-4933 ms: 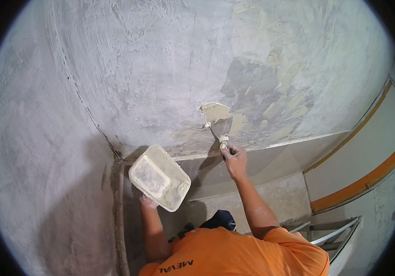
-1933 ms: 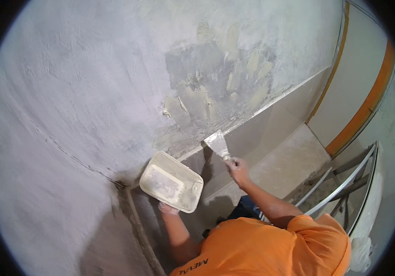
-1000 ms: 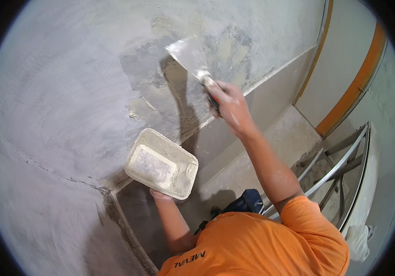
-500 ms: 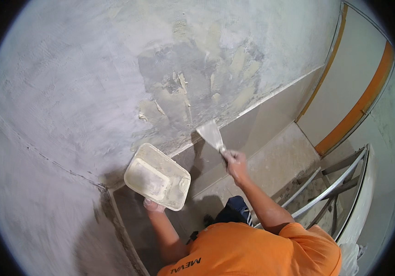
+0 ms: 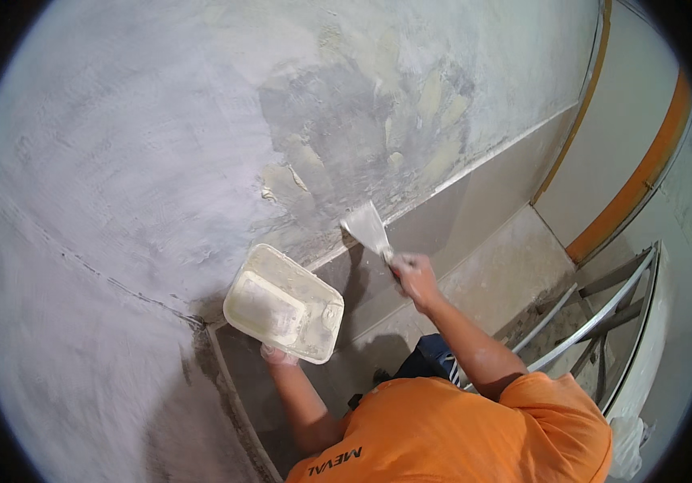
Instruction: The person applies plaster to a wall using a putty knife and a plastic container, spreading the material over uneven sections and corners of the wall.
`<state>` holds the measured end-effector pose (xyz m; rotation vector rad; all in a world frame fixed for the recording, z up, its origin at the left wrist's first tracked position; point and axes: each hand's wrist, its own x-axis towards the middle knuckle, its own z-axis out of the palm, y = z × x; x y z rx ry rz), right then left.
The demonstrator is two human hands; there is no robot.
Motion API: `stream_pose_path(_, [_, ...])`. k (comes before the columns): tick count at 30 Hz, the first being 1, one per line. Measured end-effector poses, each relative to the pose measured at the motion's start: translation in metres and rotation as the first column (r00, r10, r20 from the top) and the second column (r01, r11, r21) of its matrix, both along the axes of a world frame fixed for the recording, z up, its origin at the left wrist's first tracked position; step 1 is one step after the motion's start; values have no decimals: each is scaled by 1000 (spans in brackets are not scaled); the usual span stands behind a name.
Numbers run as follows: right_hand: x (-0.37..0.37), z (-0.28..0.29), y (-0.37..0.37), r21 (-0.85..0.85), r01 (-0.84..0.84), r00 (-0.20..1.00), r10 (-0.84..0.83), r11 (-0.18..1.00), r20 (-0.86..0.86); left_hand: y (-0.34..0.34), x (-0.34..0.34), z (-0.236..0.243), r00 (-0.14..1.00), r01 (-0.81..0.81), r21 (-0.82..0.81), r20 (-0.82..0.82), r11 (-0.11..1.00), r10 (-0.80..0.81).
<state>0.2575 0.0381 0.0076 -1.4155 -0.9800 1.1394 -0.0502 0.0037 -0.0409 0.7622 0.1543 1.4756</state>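
My left hand (image 5: 280, 354) grips a cream rectangular plastic tub (image 5: 326, 322) from beneath; most of its fingers are hidden under it. Pale compound smears the inside of the tub, which is tilted with its mouth toward me. In my right hand (image 5: 416, 279), closed round the handle, is a wide putty knife (image 5: 368, 229). Its blade, coated with whitish compound, points up and left, close to the bottom edge of the plastered wall (image 5: 161, 145). Ahead of it, a darker grey patch (image 5: 338, 113) on that wall carries cream streaks and a small raised lump (image 5: 269, 193).
Grey tiles (image 5: 434, 217) line the wall's lower strip. At right are a white panel with orange edging (image 5: 632, 193) and a metal frame with bars (image 5: 603, 322). A rough wall corner (image 5: 193, 318) lies at left. Clear plastic (image 5: 626, 447) hangs at lower right.
The thick ridge of compound in the middle of the grey patch is gone, leaving it flatter there. The whole view has shifted slightly; both hands keep their holds.
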Motion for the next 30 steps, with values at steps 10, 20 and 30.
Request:
stream_pose_path(10, [-42,157,-2,427,-215,956,101,878,274,17,0,-1,996,-84,-123,6,989,85])
stream_pose_path(20, [-72,98,7,153,-297,945,313,942,-93,1,-16,24,965,-258,-196,-1,946,263])
stream_pose_path(30, [-39,-24,-17,150,-233,970,219,961,108,-24,-44,-53,959,-248,-295,60,923,277])
